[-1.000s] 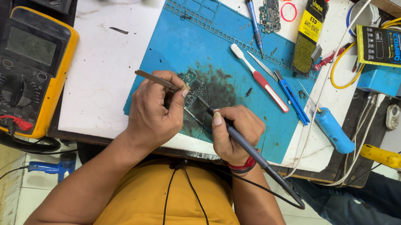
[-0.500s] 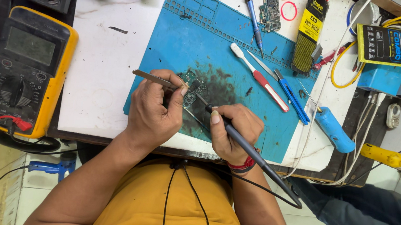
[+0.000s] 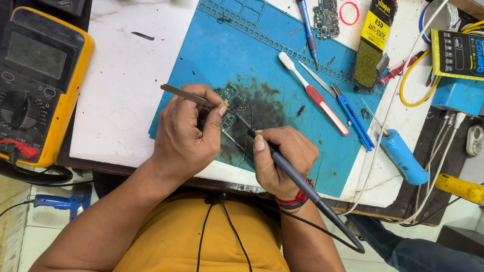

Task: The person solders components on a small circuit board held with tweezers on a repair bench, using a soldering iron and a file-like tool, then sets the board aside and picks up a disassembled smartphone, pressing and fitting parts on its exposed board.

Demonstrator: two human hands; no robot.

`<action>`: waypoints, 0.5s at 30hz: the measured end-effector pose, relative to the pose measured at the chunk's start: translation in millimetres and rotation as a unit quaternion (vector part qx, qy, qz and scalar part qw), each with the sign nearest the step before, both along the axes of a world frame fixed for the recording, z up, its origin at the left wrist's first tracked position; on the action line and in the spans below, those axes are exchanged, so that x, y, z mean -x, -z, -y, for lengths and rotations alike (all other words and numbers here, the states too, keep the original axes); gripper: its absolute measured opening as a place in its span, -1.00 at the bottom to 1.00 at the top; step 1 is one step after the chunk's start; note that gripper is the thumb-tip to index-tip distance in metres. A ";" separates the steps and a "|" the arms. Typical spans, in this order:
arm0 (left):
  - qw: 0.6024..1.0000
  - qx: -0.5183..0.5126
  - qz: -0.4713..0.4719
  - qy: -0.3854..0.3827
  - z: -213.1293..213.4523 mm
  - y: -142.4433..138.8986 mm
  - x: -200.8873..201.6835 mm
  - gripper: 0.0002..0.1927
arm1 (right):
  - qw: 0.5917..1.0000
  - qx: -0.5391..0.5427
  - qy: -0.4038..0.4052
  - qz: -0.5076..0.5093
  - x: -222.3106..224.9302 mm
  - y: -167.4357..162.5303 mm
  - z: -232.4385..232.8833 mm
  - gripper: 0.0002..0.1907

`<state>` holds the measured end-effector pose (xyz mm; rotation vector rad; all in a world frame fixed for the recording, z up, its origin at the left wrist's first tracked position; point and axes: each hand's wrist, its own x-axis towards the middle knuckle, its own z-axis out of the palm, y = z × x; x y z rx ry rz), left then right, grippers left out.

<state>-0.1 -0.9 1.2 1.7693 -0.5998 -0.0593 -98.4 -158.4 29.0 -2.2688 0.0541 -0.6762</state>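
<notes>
Small green circuit board [image 3: 232, 106] — dark with components — is seen lying on the scorched, blackened patch of the blue silicone work mat [image 3: 228, 38], between the two hands and just under their fingertips. Thin metal tweezers [image 3: 185, 94] are pinched in the left hand [image 3: 185, 139], fingers closed tight around them, the points directed at the board. A black pen-shaped soldering iron [image 3: 292, 174] is gripped like a pencil by the right hand [image 3: 281, 161], its tip set down at the board's lower edge and its black cable trailing off toward the body. Further up the mat, well apart from the hands, a white-and-red toothbrush [image 3: 313, 94] and a blue-handled craft knife [image 3: 352, 116] are laid side by side. A yellow-cased digital multimeter [image 3: 35, 81] is placed at the far left — off the white table [image 3: 114, 98].
</notes>
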 end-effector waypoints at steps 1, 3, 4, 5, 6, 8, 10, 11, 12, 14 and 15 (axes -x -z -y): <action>1.000 -0.001 0.001 -0.001 0.2 -0.1 0.2 -0.82 | 1.000 -0.001 0.003 0.000 -0.1 -0.1 -0.3 -0.93; 1.000 -0.003 0.003 -0.002 -0.1 -0.4 0.0 -0.82 | 1.000 -0.004 0.010 -0.001 -0.5 -0.1 -1.2 -0.93; 1.000 -0.003 0.002 -0.001 0.1 -0.5 0.5 -0.82 | 1.000 -0.003 0.012 -0.001 -0.2 -0.4 -1.1 -0.93; 1.000 -0.004 0.002 -0.001 0.1 -0.6 0.8 -0.82 | 1.000 -0.002 0.013 0.000 -0.2 -0.7 -1.1 -0.92; 1.000 -0.005 0.001 -0.001 -0.2 -0.6 0.7 -0.82 | 1.000 -0.001 0.015 0.000 -0.3 -0.8 -1.1 -0.92; 1.000 -0.005 0.002 0.002 0.0 -0.2 -0.1 -0.82 | 1.000 -0.002 0.006 0.001 -0.3 -0.9 -1.1 -0.93; 1.000 -0.007 0.004 0.004 -0.1 0.2 -0.5 -0.83 | 1.000 -0.003 0.006 0.000 -0.5 -1.0 -1.0 -0.93; 1.000 -0.007 0.004 0.004 -0.6 0.2 -0.9 -0.82 | 1.000 -0.002 0.010 -0.001 -0.7 -0.9 -1.2 -0.93; 1.000 -0.008 0.004 0.004 -0.4 0.2 -0.7 -0.82 | 1.000 -0.002 0.014 -0.002 -0.5 -0.9 -1.0 -0.93; 1.000 -0.004 0.006 0.003 -0.1 -0.3 -0.2 -0.82 | 1.000 0.002 0.016 -0.001 -0.5 -0.9 -0.9 -0.92; 1.000 -0.003 0.007 0.002 -0.4 -0.6 -0.3 -0.82 | 1.000 0.005 0.016 0.000 -0.5 -0.9 -1.0 -0.92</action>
